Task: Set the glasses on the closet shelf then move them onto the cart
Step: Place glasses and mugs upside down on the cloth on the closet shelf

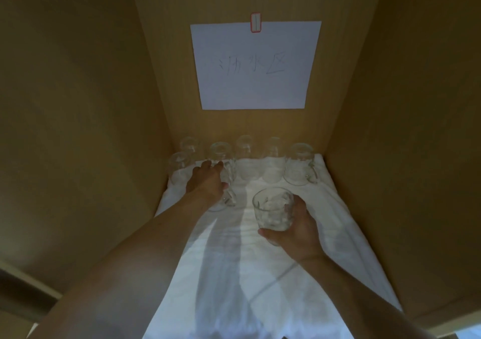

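Observation:
Several clear glasses stand in a row at the back of the closet shelf, on a white cloth (260,273); the one at the right end is a handled glass mug (300,164). My left hand (207,181) reaches into the left part of the row and grips a handled glass mug (226,180) from above. My right hand (294,228) holds a clear tumbler (273,207) just above the cloth, in front of the row. The cart is out of view.
Wooden closet walls stand close on the left (91,130) and right (403,130). A white paper sheet (253,65) with handwriting is taped to the back wall above the glasses. Bare cloth stretches from the row to the shelf's front edge.

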Motion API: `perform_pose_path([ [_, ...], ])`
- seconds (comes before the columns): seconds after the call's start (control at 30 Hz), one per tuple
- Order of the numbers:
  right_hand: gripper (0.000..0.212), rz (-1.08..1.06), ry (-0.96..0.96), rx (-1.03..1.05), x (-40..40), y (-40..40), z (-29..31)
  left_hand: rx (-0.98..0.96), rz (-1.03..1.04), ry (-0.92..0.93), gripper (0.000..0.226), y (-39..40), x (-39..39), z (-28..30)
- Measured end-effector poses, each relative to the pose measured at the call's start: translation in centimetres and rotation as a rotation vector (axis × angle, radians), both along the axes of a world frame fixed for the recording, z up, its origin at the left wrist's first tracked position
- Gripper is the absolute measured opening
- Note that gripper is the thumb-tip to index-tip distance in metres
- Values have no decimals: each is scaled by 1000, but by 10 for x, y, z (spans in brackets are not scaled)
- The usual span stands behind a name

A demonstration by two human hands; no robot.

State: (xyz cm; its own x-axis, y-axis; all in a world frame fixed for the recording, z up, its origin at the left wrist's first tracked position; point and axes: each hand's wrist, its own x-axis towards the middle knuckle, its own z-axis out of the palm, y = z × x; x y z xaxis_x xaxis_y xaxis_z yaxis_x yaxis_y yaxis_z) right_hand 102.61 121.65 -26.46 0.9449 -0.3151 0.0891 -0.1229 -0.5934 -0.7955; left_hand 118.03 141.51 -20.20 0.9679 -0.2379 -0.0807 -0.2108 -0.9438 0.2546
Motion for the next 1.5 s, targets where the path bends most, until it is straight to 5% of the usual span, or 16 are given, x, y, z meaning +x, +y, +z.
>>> perform_pose_path([
  [0.27,116,193,444,-570,42,-2,75,-13,-28,-16,69,5,-2,-2],
  [0.4,75,207,455,-584,54,7,86,-17,-37,-8,68,5,-2,-3],
  [0.57,77,48,432,-565,76,20,83,0,-46,-10,68,6,-1,-5],
  [0.7,67,-7,337,-321,94,18,88,-9,-49,-15,67,6,-2,-7],
  [0.77,73,168,389,-189,95,20,97,-8,-50,-21,67,7,-3,-7],
  [0.9,103,472,533,-396,89,17,95,1,-58,-23,68,8,-3,-7],
  [1.17,107,208,355,-423,105,7,78,82,-96,100,90,4,-8,1],
  [1.5,102,128,327,-398,131,32,72,174,-119,-53,93,3,-5,-14],
])
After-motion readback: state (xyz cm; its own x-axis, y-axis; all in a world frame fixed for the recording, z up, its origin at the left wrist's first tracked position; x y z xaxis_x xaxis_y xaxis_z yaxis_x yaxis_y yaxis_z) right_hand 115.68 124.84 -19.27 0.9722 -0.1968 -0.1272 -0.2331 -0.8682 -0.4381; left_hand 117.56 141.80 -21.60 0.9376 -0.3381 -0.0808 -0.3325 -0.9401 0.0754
